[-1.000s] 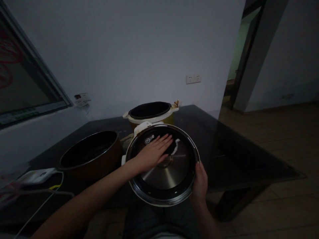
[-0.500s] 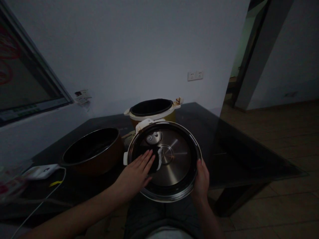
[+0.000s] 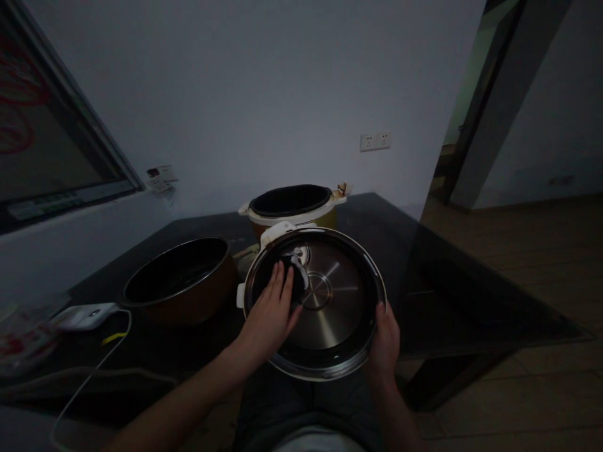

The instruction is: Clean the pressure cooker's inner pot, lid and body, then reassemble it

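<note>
I hold a round cooker lid [image 3: 330, 301] upside down over my lap, its shiny metal inner plate facing up. My right hand [image 3: 385, 342] grips the lid's lower right rim. My left hand [image 3: 272, 311] lies flat on the lid's inner left side, fingers stretched out and pressing a small dark cloth [image 3: 296, 284] with a white edge against the metal. Behind the lid stands the cooker body [image 3: 292, 207], open, with a cream rim. Its brown inner pot [image 3: 181, 282] sits to the left on the dark table [image 3: 424, 263].
A white power strip [image 3: 85, 316] with a yellow-marked cable lies at the table's left end, near a bag with red print [image 3: 21, 342]. Wall sockets [image 3: 375, 141] are on the white wall. A doorway and wooden floor [image 3: 541, 251] lie to the right.
My left hand slid with the cloth from the upper middle of the lid down to its left side, then a little up again. The right hand kept its grip on the rim.
</note>
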{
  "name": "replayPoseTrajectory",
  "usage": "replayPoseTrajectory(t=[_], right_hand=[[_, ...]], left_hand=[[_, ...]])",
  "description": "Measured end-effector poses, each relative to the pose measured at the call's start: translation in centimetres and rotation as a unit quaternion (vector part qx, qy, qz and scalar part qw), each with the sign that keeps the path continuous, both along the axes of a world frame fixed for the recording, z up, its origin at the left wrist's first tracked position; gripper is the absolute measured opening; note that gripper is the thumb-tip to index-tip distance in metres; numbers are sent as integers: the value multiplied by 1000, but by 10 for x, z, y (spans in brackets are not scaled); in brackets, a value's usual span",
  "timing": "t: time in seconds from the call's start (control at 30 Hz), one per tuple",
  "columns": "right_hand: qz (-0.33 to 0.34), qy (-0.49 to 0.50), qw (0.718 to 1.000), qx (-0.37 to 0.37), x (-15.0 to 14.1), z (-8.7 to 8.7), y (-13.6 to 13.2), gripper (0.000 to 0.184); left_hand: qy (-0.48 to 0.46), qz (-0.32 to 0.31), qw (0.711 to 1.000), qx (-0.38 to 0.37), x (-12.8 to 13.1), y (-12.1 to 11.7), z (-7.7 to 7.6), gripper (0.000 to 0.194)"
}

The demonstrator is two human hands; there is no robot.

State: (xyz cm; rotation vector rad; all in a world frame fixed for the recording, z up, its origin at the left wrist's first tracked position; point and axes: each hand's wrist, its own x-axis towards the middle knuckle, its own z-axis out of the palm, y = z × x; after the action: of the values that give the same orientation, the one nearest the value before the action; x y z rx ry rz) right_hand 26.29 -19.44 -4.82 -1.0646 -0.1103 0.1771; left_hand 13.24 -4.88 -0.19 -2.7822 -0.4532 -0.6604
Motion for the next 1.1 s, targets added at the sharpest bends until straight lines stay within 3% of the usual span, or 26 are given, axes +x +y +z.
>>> replayPoseTrajectory(t=[0.4, 0.73, 1.1], right_hand=[[9, -3, 1000, -6, 2, -6, -1, 58], [-1, -3, 1000, -29, 2, -4, -1, 63], [12, 0, 1000, -4, 1, -4, 0, 57]], left_hand=[[-17, 16, 999, -26, -10, -29, -37, 67], [-2, -10, 999, -53, 14, -17, -9, 69], [-74, 53, 993, -77, 43, -32, -6, 76]])
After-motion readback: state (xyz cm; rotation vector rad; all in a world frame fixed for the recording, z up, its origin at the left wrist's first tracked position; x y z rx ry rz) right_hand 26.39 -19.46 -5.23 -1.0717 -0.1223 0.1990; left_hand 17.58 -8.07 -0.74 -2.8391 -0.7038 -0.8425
